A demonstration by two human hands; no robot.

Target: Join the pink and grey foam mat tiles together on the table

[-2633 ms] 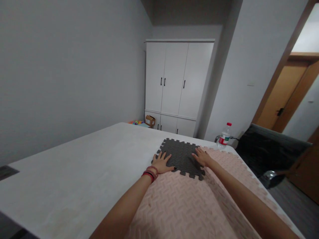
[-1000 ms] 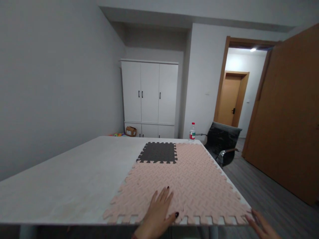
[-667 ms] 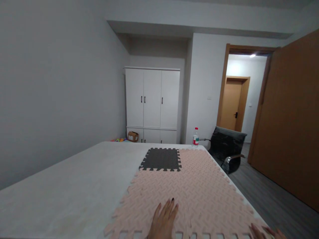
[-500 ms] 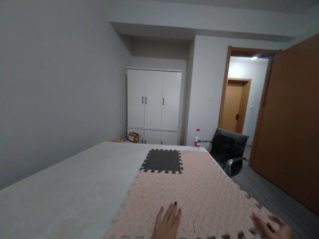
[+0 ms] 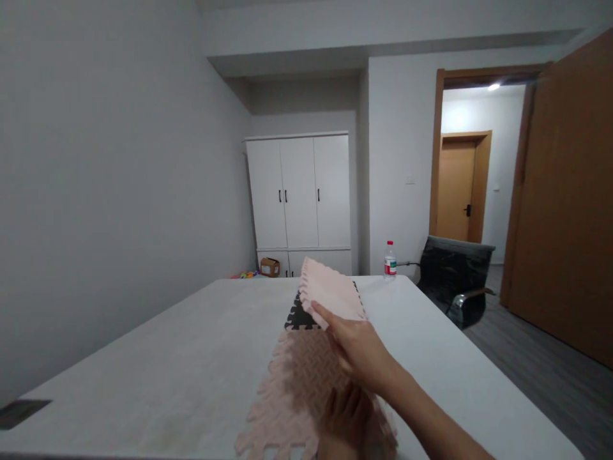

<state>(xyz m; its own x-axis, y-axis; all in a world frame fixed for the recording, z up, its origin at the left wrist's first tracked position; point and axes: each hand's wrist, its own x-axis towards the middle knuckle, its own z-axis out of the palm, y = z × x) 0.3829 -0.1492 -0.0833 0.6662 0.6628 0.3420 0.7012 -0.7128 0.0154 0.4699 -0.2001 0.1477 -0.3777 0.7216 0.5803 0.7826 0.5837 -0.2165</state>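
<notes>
L hand point(image 5: 345, 416) lay nearest the camera, low in the view & in shadow, palm down on the pink foam mat point(image 5: 306, 370) close to the desk's near edge. Its fingers point(image 5: 335, 401) were spread flat, pressing on the mat w/o gripping anything.

Just above it, R hand point(image 5: 360, 348) reached in from the lower right, forearm running diagonally across the desk point(image 5: 182, 358). R fingers were closed on the edge of a folded-over part of the pink mat point(image 5: 330, 292), thumb side on top, holding that part lifted & tilted off the surface. The raised flap showed its pale underside & jigsaw-toothed edge; it hung over the flat part of the mat & cast a shadow on it.

The flat part lay on the desk approx. centre-right, toothed edges visible at the left & near sides. Behind the lifted flap, a dark grey foam tile point(image 5: 297, 318) was partly visible, flat on the desk & joined to the pink mat's far edge; most of it was hidden by the flap.

Farther back, a plastic water bottle w/ red cap point(image 5: 389, 260) stood upright near the desk's far right corner. Beyond that corner sat a black office chair point(image 5: 454, 281). At the far wall stood a white wardrobe point(image 5: 301, 198), w/ a small cardboard box point(image 5: 271, 266) on the floor at its foot. An open wooden door point(image 5: 565, 204) was at right.
</notes>
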